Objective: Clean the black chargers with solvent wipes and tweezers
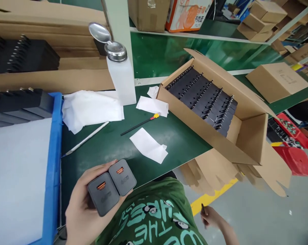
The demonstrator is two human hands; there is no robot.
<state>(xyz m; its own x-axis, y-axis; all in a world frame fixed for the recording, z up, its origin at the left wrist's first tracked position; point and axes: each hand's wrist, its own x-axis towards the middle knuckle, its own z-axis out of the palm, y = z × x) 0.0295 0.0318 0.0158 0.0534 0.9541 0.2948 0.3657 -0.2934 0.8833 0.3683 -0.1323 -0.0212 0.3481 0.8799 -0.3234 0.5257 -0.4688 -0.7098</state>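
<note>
My left hand (78, 214) is wrapped round two black box-shaped units (104, 200) side by side, their rounded end faces turned up. Each end has a small slot with orange-copper strips. Low on the right, away from the bench, my right hand (210, 217) grips a thin dark pen-like tool (202, 207); its kind cannot be made out. On the green bench (92, 149) beyond my left hand lie a white wipe (149, 146), a black stick with a yellow end (140, 126) and a slim silver-white knife-like tool (89, 137).
A blue-rimmed tray (53, 163) with black units stands at left. Behind it are folded white cloths (92, 109) and a white bottle with an open metal lid (122, 78). An open carton (184, 110) holding rows of black units (202, 93) overhangs the bench's front edge at right.
</note>
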